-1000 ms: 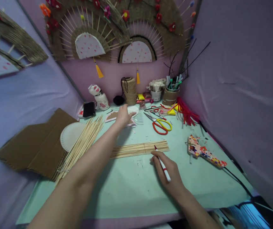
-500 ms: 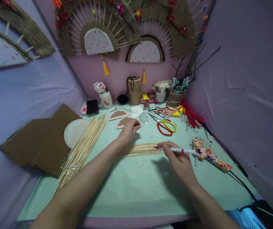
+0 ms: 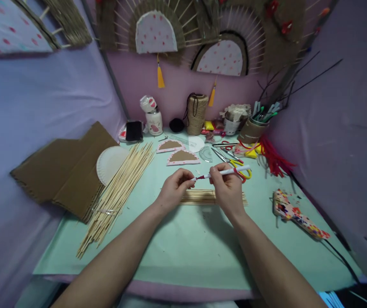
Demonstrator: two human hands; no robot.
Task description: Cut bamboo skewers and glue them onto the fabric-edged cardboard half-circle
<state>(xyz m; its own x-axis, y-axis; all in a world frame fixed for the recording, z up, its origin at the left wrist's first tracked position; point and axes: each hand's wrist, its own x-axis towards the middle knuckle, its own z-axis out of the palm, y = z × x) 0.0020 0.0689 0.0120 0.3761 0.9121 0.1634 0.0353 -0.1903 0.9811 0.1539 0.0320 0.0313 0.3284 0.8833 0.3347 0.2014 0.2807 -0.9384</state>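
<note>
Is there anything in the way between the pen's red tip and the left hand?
No, nothing visible is. The pen in the right hand points its red tip at the small white piece in the left hand; whether they touch is hard to tell. The row of sticks lies below.

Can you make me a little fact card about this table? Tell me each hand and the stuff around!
Left hand: holds a small white piece
Right hand: holds a white pen, red tip pointing toward that piece
Below the hands: row of sticks
Left side: stick bundle, plate, cardboard
Right side: glue gun
Beyond right hand: scissors, partly hidden
Back: twine
</note>
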